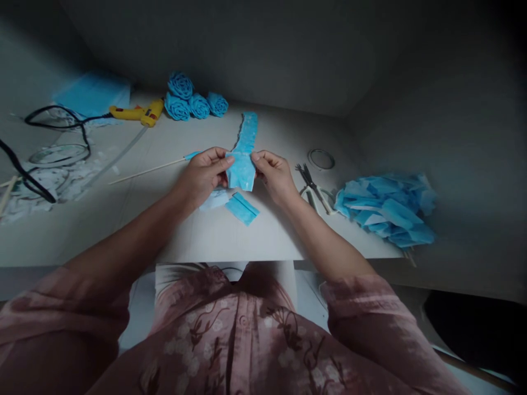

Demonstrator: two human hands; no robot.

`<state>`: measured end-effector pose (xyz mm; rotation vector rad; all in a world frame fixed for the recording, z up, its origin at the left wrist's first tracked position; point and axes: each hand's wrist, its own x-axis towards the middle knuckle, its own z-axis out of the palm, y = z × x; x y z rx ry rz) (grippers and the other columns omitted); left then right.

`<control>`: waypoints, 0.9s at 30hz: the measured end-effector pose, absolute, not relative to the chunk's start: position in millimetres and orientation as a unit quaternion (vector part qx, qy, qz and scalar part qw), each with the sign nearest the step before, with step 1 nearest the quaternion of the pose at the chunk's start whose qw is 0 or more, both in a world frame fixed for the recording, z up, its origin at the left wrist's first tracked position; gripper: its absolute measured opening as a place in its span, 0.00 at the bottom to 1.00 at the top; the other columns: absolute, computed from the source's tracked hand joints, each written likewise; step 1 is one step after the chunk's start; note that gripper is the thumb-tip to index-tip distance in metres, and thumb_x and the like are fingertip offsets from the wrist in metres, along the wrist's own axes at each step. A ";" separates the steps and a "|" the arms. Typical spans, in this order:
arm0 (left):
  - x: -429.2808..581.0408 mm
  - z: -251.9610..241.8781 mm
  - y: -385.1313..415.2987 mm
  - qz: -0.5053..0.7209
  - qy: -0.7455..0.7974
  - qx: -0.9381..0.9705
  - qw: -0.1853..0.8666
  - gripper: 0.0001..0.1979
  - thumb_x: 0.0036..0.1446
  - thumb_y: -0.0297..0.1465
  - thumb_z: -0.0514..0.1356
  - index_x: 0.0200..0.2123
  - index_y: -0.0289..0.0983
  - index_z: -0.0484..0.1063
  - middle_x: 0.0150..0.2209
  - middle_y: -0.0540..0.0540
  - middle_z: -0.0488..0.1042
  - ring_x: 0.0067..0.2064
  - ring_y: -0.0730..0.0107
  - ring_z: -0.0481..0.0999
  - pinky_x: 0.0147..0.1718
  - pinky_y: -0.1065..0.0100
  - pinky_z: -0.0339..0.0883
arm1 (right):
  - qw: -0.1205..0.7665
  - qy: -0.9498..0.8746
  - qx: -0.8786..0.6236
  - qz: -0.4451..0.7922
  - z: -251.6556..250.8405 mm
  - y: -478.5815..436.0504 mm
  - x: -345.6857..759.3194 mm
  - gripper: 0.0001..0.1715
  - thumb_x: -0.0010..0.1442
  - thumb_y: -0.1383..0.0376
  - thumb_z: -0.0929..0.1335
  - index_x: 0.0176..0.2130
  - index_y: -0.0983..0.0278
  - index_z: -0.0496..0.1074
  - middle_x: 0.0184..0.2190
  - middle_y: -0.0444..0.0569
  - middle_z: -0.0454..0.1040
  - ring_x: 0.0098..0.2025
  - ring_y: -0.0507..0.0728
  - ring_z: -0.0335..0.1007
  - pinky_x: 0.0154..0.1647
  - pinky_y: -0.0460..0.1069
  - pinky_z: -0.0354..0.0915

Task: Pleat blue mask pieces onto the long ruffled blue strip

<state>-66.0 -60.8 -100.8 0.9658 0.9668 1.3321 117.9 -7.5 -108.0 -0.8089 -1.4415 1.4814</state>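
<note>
My left hand (206,174) and my right hand (274,173) both pinch the near end of a long blue strip of pleated fabric (246,147) that runs away from me across the white table (214,236). Each hand's fingers are closed on an edge of the strip. Under my hands lie two small blue fabric pieces (242,208). A thin wooden stick (150,170) lies to the left, its blue-tipped end near my left hand.
Several blue fabric roses (191,99) sit at the back beside a yellow glue gun (138,113) with a black cord (49,118). Scissors (313,186) and a tape ring (321,159) lie at right, next to a heap of blue fabric pieces (387,208).
</note>
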 end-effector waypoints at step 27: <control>-72.6 -88.6 -63.8 0.639 0.500 0.549 0.201 0.05 0.65 0.29 0.69 0.36 0.42 0.75 0.39 0.49 0.74 0.45 0.65 0.72 0.53 0.61 0.67 | 0.381 -0.575 -0.294 0.662 -102.0 -12.5 120.2 0.32 0.46 0.42 0.85 0.30 0.63 0.78 0.28 0.43 0.80 0.26 0.48 0.70 0.33 0.46 0.71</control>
